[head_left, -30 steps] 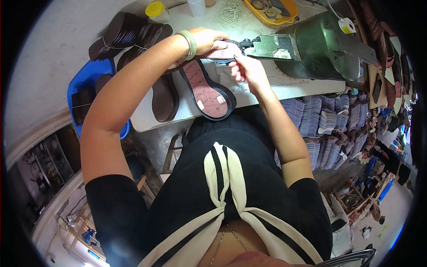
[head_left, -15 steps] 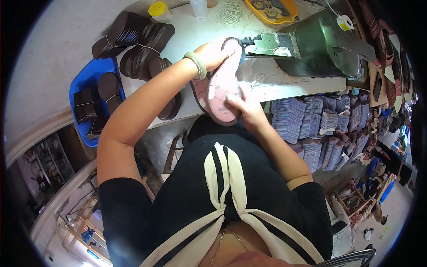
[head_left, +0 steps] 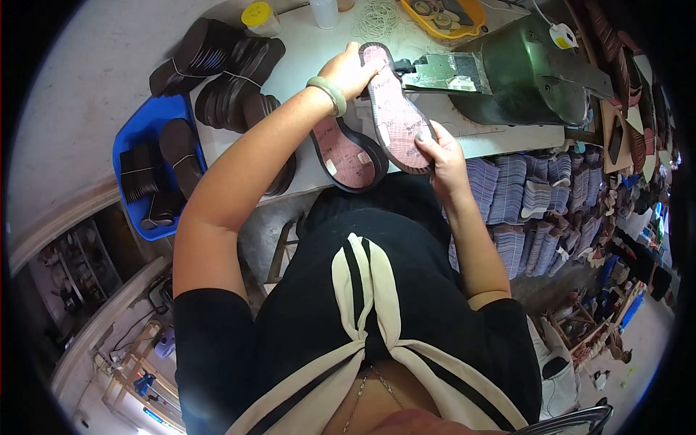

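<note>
Between my two hands is a shoe insole (head_left: 397, 109) with a pinkish underside, a dark rim and small pale patches. My left hand (head_left: 351, 71), with a pale bangle at the wrist, grips its narrow far end. Its wide near end is pinched by my right hand (head_left: 444, 154), thumb on top. A stack of similar pink-faced insoles (head_left: 344, 156) lies at the table's front edge, just left of and below the held one. Right of the insole's far end is the flat arm of a green sewing machine (head_left: 446, 74), apart from my fingers.
Bundles of dark soles (head_left: 217, 54) lie on the white table (head_left: 319, 54) at the left. A blue crate (head_left: 145, 116) there holds more. String (head_left: 378, 20), a yellow-lidded jar (head_left: 258, 17) and a yellow tray (head_left: 475, 30) stand behind. Striped insole stacks (head_left: 500, 185) are at the right.
The insole has moved right and tilted, its far end further away, clear of the machine's arm tip. The bright machine light has dimmed, and more of the stack beneath shows.
</note>
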{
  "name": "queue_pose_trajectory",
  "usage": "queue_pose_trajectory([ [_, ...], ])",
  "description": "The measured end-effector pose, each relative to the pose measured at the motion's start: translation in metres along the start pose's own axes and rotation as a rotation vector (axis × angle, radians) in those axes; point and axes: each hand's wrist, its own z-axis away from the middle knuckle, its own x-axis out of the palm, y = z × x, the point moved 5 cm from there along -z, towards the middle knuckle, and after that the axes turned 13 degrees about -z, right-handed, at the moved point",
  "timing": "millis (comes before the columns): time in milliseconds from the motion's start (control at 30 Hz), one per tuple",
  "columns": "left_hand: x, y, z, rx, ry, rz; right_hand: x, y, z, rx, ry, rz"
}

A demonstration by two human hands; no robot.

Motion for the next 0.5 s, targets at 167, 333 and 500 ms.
queue_pose_trajectory([
  [167, -0.007, -0.005, -0.016, 0.049, 0.118, -0.025, -0.005, -0.003, -0.021, -0.095, 0.000, 0.102],
  [333, -0.009, -0.016, -0.030, 0.031, 0.144, -0.052, -0.006, 0.000, -0.036, -0.080, 0.030, 0.090],
  [500, -0.011, -0.027, -0.024, -0.053, 0.197, 0.042, 0.001, 0.006, -0.046, -0.139, 0.057, 0.151],
])
